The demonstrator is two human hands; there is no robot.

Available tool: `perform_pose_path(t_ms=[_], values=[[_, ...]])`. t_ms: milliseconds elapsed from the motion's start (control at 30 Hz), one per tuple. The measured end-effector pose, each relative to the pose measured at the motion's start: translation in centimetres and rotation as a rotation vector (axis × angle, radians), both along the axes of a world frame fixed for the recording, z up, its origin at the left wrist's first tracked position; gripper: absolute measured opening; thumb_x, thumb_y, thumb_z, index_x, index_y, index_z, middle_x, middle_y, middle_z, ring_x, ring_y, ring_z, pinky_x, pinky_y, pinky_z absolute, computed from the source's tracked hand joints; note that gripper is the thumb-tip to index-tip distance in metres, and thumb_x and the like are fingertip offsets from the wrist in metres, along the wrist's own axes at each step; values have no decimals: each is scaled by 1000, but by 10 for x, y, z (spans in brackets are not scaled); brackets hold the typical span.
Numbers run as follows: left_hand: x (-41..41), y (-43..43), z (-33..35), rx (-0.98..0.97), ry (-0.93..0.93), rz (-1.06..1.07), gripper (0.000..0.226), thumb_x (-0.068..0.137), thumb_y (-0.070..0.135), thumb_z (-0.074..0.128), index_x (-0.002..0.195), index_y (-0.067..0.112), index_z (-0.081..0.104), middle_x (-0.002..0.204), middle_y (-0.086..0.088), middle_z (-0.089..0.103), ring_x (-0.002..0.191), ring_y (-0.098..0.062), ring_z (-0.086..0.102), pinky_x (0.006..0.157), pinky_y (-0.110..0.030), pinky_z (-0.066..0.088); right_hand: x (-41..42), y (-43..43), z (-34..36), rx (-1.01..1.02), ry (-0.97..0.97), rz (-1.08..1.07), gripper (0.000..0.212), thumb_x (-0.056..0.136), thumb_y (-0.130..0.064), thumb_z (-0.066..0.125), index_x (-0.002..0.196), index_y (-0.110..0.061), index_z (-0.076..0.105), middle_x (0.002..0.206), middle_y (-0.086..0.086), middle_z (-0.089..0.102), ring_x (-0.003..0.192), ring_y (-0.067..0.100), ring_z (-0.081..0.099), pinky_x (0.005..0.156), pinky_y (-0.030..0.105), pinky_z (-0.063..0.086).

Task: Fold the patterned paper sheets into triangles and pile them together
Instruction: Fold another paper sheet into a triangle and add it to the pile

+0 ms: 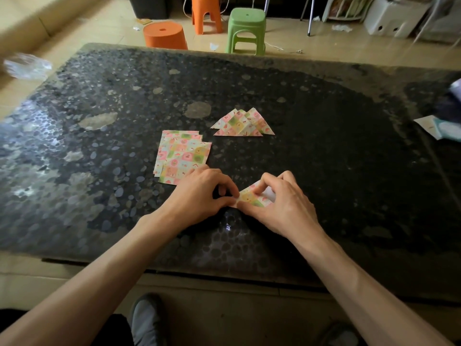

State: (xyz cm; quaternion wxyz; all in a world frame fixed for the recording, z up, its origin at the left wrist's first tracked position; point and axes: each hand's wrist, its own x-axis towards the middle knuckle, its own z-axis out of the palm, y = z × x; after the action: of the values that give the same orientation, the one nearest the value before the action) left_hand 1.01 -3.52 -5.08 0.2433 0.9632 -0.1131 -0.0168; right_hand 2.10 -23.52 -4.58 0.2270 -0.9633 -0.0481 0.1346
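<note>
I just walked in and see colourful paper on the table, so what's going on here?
A person is folding a patterned paper sheet on the dark table. The left hand pinches its left corner and the right hand grips its right side; it already has a triangle shape. A stack of flat sheets lies just beyond the left hand, and a pile of finished triangles sits farther back.

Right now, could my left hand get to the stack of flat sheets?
Probably yes. The stack of flat sheets lies right beside the left hand, with nothing between. But that hand pinches a corner of the half-folded sheet, so it would have to let go first.
</note>
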Motion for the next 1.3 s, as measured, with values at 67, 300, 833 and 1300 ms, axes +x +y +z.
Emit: perform_pose_path(t_ms=[67,300,833,1300], values=[[1,-1,1,16,4,-19,7,88,38,77,94,40,75,81,16,58,84,-6,52,71,-26,40,0,-1,0,26,12,0,52,69,-77,76,96,-38,54,113,-9,39,89,8,49,69,31,49],[-2,-7,-3,-28,9,11,5,89,37,74,94,37,75,78,23,62,69,6,56,57,-15,37,-2,0,-2,5,-27,-8,54,68,-79,73,97,-38,54,109,-11,35,84,7,46,70,32,53],[-1,-8,-8,-28,95,55,22,83,55,77,97,41,68,88,18,59,74,2,54,59,-18,35,4,-11,10,105,105,31,37,79,-57,82,104,-38,62,120,-8,41,106,11,51,78,29,45],[-2,-12,-9,-36,73,96,23,80,56,79,91,40,67,84,19,56,71,3,53,56,-16,33,-1,-13,8,23,63,31,30,82,-59,79,101,-48,59,117,-9,41,107,14,53,78,34,50]])
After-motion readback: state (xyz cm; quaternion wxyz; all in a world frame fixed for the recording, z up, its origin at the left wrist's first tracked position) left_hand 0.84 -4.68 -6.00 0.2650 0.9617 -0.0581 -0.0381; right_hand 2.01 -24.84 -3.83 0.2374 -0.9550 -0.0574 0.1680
